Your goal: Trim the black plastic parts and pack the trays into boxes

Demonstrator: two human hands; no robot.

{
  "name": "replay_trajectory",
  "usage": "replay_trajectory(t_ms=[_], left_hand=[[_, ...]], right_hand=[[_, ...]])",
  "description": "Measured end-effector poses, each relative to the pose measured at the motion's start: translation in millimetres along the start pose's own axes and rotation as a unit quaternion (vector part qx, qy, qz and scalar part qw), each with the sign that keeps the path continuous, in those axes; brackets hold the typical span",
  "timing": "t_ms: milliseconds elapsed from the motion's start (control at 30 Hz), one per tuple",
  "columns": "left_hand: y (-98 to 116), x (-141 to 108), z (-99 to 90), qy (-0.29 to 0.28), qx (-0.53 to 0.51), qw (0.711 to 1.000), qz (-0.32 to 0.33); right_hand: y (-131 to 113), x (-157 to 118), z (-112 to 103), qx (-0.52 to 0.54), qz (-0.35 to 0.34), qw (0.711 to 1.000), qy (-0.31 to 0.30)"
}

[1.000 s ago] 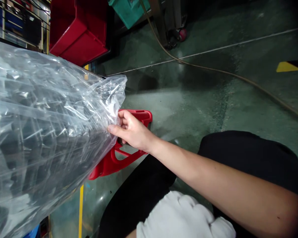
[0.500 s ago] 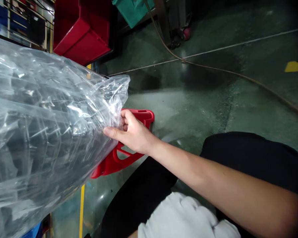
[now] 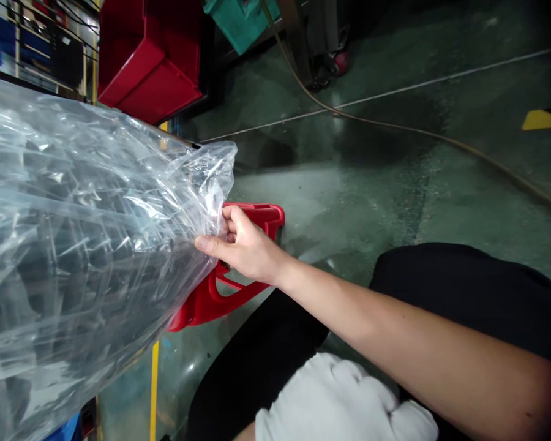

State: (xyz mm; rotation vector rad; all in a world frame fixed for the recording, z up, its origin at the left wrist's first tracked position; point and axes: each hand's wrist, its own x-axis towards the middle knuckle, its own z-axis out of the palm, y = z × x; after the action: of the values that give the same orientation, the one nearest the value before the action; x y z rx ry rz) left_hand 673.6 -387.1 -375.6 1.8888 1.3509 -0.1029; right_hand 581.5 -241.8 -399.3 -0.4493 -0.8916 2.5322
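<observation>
A large clear plastic bag [image 3: 96, 245] fills the left side, wrinkled and shiny, with dark, ribbed-looking contents showing blurrily through it. My right hand [image 3: 248, 248] is bare and reaches in from the right. It pinches the bag's gathered edge between thumb and fingers. Behind and below that hand is a red plastic frame [image 3: 211, 300] with cut-outs, partly hidden by the bag. My left hand [image 3: 340, 404], in a white glove, is low in front of my dark-trousered legs. Its fingers are curled, and whatever they may hold is hidden.
A red bin [image 3: 151, 67] stands beyond the bag, with a teal container [image 3: 245, 24] beside it. Near a caster wheel [image 3: 340, 63], a thin hose [image 3: 395, 125] runs across the green floor [image 3: 349, 202]. Wire racking [image 3: 50, 43] is at the upper left.
Almost nothing differs. The view has shifted slightly; my right hand keeps its pinch on the bag, and my gloved left hand stays low.
</observation>
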Motion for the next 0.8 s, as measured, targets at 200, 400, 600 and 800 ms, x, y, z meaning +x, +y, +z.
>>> replay_trajectory(t_ms=[200, 400, 600, 800], left_hand=[[-3.4, -1.8, -3.5, -0.012, 0.005, 1.0, 0.019], [-1.8, -0.2, -1.8, -0.012, 0.007, 1.0, 0.013], [-1.7, 2.0, -1.9, -0.021, 0.009, 1.0, 0.019], [0.2, 4.1, -9.5, -0.012, -0.008, 1.0, 0.014]], right_hand=[[3.7, 0.3, -0.6, 0.011, -0.009, 1.0, -0.015], [6.6, 0.7, -1.8, -0.002, -0.002, 1.0, -0.007], [4.2, -1.1, -1.1, -0.001, -0.002, 1.0, 0.004], [-2.2, -5.2, 5.0, -0.013, 0.0, 1.0, 0.026]])
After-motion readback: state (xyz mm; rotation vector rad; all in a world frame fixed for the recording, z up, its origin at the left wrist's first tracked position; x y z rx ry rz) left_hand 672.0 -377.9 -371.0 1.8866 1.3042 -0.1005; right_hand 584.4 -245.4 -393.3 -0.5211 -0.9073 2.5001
